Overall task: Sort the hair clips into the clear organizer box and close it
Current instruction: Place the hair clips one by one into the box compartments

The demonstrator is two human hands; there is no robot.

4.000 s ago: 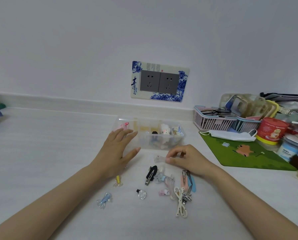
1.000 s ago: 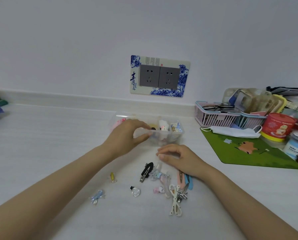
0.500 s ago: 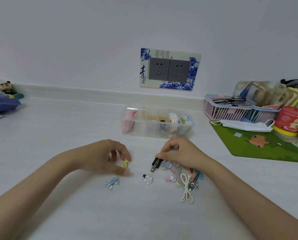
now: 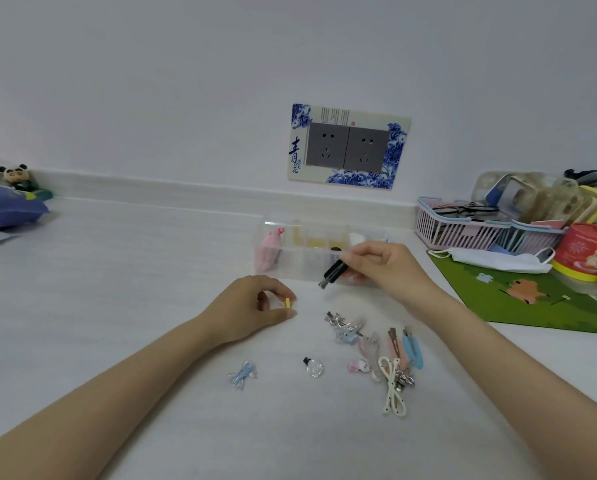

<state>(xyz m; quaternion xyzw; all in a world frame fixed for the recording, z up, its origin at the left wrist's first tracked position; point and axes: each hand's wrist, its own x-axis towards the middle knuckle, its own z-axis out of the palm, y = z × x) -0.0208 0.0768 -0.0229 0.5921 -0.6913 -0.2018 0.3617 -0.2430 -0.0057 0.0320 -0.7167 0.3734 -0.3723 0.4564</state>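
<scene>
White laminate made up the desk point(image 4: 124, 278), and at lower centre-left of the frame the left hand point(image 4: 252, 306) pinched a small yellow clip point(image 4: 287, 303) between thumb and forefinger, just above the surface. Below it lay a pale blue bow clip point(image 4: 242, 374) and, further right, a clear round clip point(image 4: 313, 367). Behind these, at mid-frame, stood the clear organizer box point(image 4: 311, 251), open, with a pink item in its left compartment. The right hand point(image 4: 383, 268) pinched a black clip point(image 4: 333, 272) by one end, directly in front of the box wall. At lower right the remaining clips point(image 4: 383, 351) lay in a loose heap. To finish this step well, each hand should probably lift over the wall before letting go, choose a compartment with room, and release low so the clips do not bounce out.
</scene>
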